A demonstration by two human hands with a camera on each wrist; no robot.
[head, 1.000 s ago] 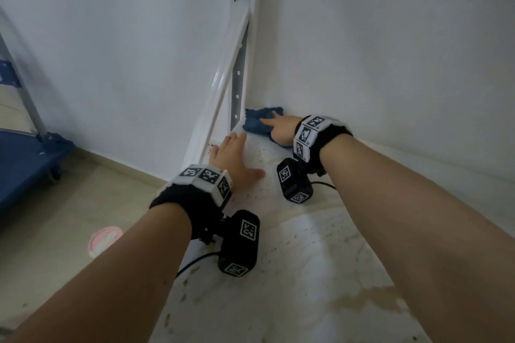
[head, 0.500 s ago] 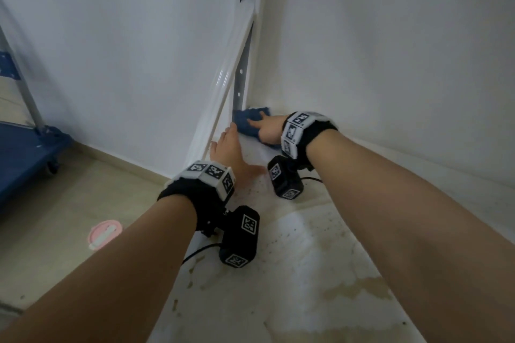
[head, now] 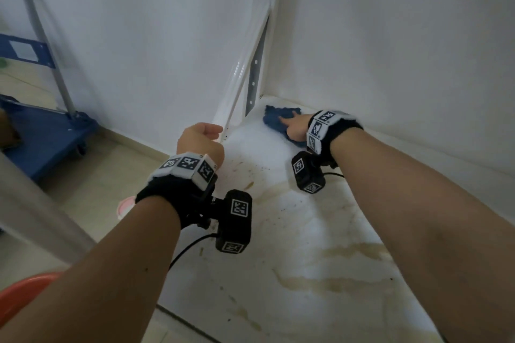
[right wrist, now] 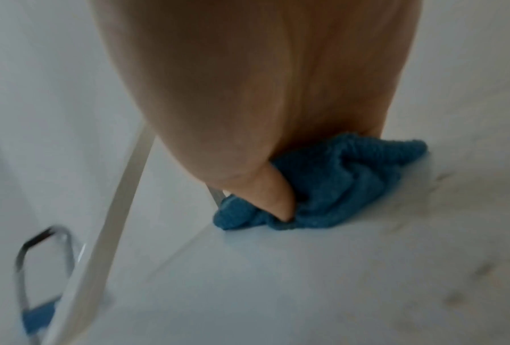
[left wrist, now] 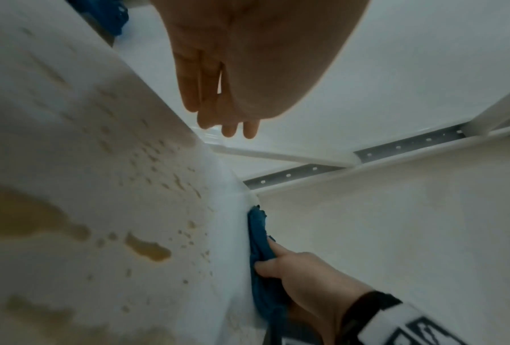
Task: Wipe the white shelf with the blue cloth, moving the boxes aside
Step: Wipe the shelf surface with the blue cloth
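Observation:
The white shelf (head: 292, 231) carries brown stains and specks across its front and middle. A bunched blue cloth (head: 276, 120) lies in the back left corner, against the wall. My right hand (head: 287, 123) rests on the cloth and grips it; in the left wrist view the thumb and a finger pinch the blue cloth (left wrist: 259, 245), and in the right wrist view the thumb digs into the blue cloth (right wrist: 336, 184). My left hand (head: 206, 133) hovers above the shelf's left edge, loosely curled and holding nothing. No boxes are in view.
A perforated grey upright (head: 256, 64) and a slanted white rail (head: 239, 69) stand at the shelf's back left corner. Left of the shelf, on the floor, are a blue cart (head: 41, 133), a pink round object (head: 125, 206) and an orange object (head: 22, 292). White walls close the back.
My left hand has lifted off the shelf, where it lay flat, and drawn back with its fingers curling loosely. The right hand stays on the cloth in the corner.

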